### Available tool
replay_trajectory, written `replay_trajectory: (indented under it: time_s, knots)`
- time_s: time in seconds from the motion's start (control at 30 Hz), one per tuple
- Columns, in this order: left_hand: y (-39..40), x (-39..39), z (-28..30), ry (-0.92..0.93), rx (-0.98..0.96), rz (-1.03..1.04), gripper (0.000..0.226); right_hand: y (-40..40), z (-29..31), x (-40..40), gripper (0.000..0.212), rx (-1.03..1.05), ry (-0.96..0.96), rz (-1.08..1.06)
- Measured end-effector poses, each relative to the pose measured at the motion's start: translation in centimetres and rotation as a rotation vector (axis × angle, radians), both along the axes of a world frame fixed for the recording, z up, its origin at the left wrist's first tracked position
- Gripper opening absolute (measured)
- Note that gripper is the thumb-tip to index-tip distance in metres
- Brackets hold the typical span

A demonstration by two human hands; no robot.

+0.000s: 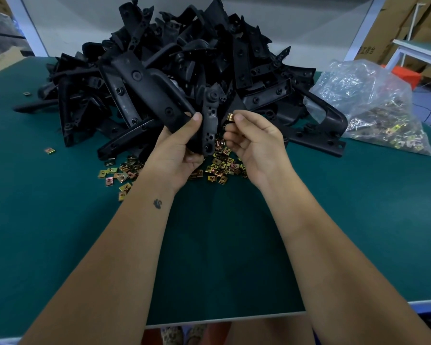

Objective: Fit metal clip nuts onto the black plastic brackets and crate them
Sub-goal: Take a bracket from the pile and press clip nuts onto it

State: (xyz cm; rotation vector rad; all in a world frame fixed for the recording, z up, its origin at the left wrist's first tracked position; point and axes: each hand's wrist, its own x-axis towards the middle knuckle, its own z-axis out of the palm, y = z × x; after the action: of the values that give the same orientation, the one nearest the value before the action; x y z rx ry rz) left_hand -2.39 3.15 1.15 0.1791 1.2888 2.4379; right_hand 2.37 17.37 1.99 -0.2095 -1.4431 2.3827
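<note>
My left hand (178, 148) grips a black plastic bracket (209, 120), held upright above the table in front of the pile. My right hand (253, 143) pinches a brass-coloured metal clip nut (230, 117) between thumb and fingers, just right of the bracket's upper part. I cannot tell whether the nut touches the bracket. Several loose clip nuts (219, 168) lie scattered on the green table (222, 245) under and between my hands. A tall pile of black brackets (174, 61) fills the table behind.
A clear plastic bag of clip nuts (373, 108) lies at the right. Two stray nuts (49, 151) lie on the left of the table. Cardboard boxes (408, 26) and a white frame stand at the far right. The table's front edge (224, 318) runs near my body.
</note>
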Motion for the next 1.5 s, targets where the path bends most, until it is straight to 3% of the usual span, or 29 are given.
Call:
replay_trajectory:
  time_s: [0.53, 1.07, 1.2, 1.37, 1.5]
  knots:
    - [0.2, 0.3, 0.2, 0.022, -0.053, 0.005, 0.017, -0.3, 0.0, -0.1, 0.017, 0.097, 0.064, 0.032]
    - [0.6, 0.4, 0.4, 0.030, -0.099, 0.028, 0.005, -0.3, 0.1, -0.1, 0.019, 0.088, 0.099, 0.074]
    - [0.8, 0.6, 0.5, 0.039, -0.100, 0.058, 0.010, -0.6, 0.1, -0.2, 0.017, 0.099, 0.111, 0.024]
    - [1.1, 0.6, 0.3, 0.078, -0.132, 0.085, 0.034, -0.8, 0.0, -0.4, 0.020, 0.140, 0.108, -0.049]
    - [1.2, 0.5, 0.1, 0.121, -0.188, 0.096, 0.035, -0.8, -0.1, -0.4, 0.018, 0.145, 0.113, -0.068]
